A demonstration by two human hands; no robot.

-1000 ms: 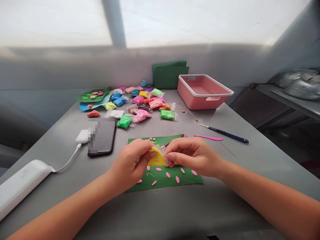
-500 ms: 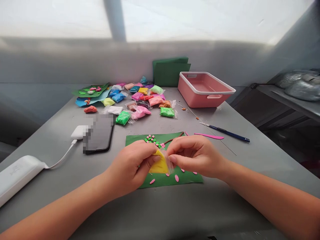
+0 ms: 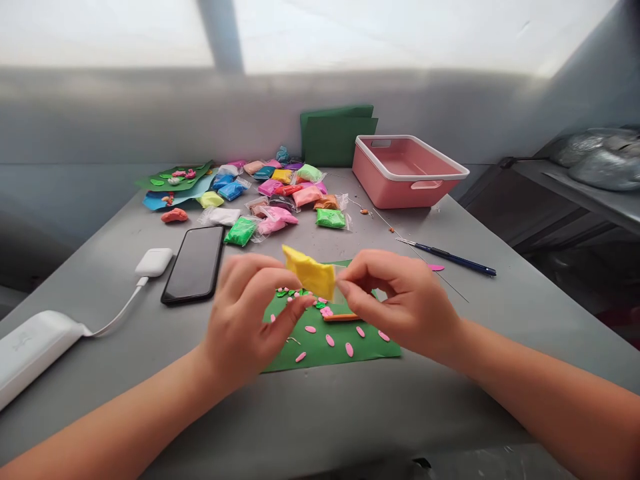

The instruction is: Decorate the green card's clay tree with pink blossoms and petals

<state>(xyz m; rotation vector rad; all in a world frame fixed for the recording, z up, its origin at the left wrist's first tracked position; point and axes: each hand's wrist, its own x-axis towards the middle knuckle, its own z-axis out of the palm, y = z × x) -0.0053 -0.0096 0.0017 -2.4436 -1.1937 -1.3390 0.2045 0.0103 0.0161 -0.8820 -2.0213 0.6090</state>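
Pinched by its clear end, a small plastic bag of yellow clay (image 3: 311,272) hangs in the air from my right hand (image 3: 403,300), its thumb and index finger closed on the bag. My left hand (image 3: 250,313) is just left of the bag, thumb and fingers apart, and I see nothing held in it. Below both hands lies a green sheet (image 3: 320,350). On it are several pink clay ovals (image 3: 330,341), a pink clay flower (image 3: 326,311), small green and pink pieces partly behind my left hand, and an orange-brown stick (image 3: 343,317).
Many bagged clays (image 3: 274,219) lie at the back. A pink basket (image 3: 395,190) stands back right, with a dark blue pen-like tool (image 3: 457,260) in front and a mostly hidden pink tool (image 3: 437,267). To the left are a phone (image 3: 194,263) and a white cabled device (image 3: 43,353).
My left hand has come off the yellow clay bag and its fingers have spread. The bag has been raised and tilted in my right hand, uncovering more of the green sheet.
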